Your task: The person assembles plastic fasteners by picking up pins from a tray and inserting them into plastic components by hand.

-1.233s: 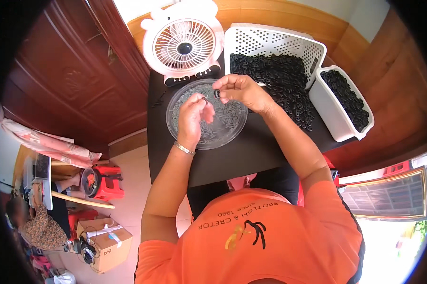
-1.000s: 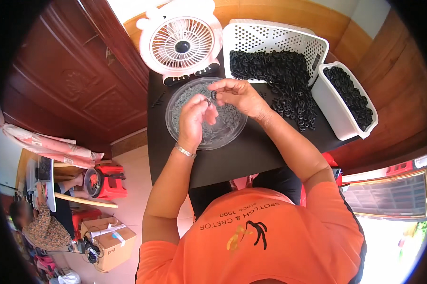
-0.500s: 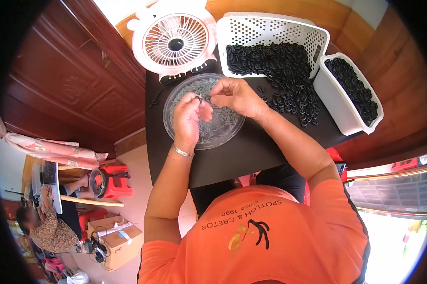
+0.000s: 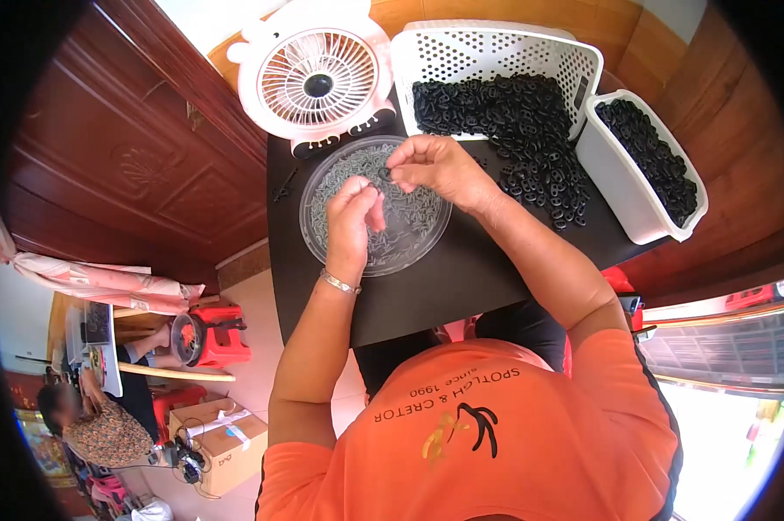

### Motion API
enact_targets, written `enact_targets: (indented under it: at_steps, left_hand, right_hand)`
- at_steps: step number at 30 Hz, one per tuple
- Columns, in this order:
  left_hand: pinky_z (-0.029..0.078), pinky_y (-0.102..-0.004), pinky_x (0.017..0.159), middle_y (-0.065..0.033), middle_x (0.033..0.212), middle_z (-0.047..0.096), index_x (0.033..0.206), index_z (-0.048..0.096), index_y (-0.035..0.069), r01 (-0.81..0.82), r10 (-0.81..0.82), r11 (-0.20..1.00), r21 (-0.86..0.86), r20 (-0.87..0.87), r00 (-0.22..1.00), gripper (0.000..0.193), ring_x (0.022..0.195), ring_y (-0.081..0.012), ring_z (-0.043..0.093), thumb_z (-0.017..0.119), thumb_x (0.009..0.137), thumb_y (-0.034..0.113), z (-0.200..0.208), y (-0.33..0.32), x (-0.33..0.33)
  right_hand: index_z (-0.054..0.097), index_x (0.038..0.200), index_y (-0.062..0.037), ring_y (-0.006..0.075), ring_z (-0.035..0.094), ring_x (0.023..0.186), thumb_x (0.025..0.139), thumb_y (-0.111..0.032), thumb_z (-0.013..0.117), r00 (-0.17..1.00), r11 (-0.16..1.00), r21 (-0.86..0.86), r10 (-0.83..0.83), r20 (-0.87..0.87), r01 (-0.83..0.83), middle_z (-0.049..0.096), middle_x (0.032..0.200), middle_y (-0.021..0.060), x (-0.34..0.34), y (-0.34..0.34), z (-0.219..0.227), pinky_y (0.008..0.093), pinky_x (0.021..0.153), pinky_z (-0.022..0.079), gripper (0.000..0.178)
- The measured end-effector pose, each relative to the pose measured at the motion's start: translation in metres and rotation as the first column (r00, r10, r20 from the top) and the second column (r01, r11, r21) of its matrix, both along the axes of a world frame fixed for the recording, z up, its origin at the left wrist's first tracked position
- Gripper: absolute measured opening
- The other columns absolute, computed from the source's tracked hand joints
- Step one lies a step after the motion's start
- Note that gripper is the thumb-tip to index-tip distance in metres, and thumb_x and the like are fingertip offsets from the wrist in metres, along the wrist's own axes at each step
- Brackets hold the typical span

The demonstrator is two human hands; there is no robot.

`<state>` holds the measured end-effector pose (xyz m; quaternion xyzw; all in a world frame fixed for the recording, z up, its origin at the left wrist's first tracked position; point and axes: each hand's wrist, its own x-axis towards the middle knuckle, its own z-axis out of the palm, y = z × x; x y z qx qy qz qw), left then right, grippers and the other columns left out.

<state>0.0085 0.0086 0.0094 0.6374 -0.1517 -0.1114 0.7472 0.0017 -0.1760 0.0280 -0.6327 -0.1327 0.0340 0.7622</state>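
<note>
Both hands work close together above a round clear tray [image 4: 308, 227], which holds many small grey-translucent slivers [image 4: 344, 169]. My left hand [image 4: 350, 221], with a silver bracelet at its wrist, pinches a small dark piece between thumb and forefinger. My right hand [image 4: 440, 172] pinches a small black looped part [image 4: 385, 174] just beside the left fingertips. Whether the two pieces touch is too small to tell. To the right of the tray lies a spilled heap of black two-holed parts [image 4: 548, 187].
A white perforated basket [image 4: 487, 43] lies tipped, black parts pouring out. Right of it stands a white bin [image 4: 622, 187] of similar parts. A pink-white fan [image 4: 318, 85] stands behind the tray on the black table [image 4: 392, 313]. At far left sits another person [image 4: 105, 425] near a carton [image 4: 227, 451].
My left hand has shifted slightly right and its fingers have curled in, bringing its fingertips nearer the right hand's. The right hand stays nearly in place, still pinching.
</note>
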Motion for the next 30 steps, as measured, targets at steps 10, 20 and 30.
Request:
enact_targets:
  at_steps: [10, 20, 30]
  left_hand:
    - [0.038, -0.0216, 0.046, -0.0024, 0.061, 0.049, 0.076, 0.051, 0.004, -0.002, 0.002, 1.000, 0.015, -0.021, 1.000, 0.015, 0.049, -0.0108, 0.047, 0.048, 0.087, 0.015, 0.001, -0.001, -0.002]
    - [0.038, -0.0221, 0.046, -0.0026, 0.061, 0.049, 0.077, 0.050, 0.004, -0.001, 0.001, 1.000, -0.011, -0.013, 1.000, 0.016, 0.050, -0.0113, 0.048, 0.047, 0.087, 0.015, 0.003, -0.004, -0.005]
    - [0.039, -0.0239, 0.050, -0.0066, 0.065, 0.055, 0.079, 0.051, 0.003, 0.075, -0.076, 0.997, -0.024, -0.042, 0.996, 0.016, 0.052, -0.0127, 0.049, 0.046, 0.087, 0.015, 0.003, -0.006, -0.008]
  right_hand:
    - [0.061, 0.093, 0.0013, 0.0092, 0.056, 0.071, 0.080, 0.001, 0.063, 1.000, 0.999, -0.045, -0.004, 0.030, 0.005, 0.062, 0.081, 0.0042, 0.001, 0.001, -0.002, 0.0228, 0.066, 0.047, 0.014]
    - [0.059, 0.100, 0.0028, 0.0086, 0.055, 0.067, 0.081, -0.002, 0.061, 0.990, 0.989, -0.033, 0.141, -0.018, -0.141, 0.061, 0.080, 0.0041, -0.001, 0.003, -0.002, 0.0224, 0.063, 0.047, 0.020]
    - [0.060, 0.097, 0.0004, 0.0098, 0.057, 0.068, 0.085, -0.006, 0.060, 0.998, 0.990, 0.128, -0.054, -0.027, 0.057, 0.063, 0.080, 0.0048, -0.001, 0.012, -0.009, 0.0236, 0.066, 0.048, 0.013]
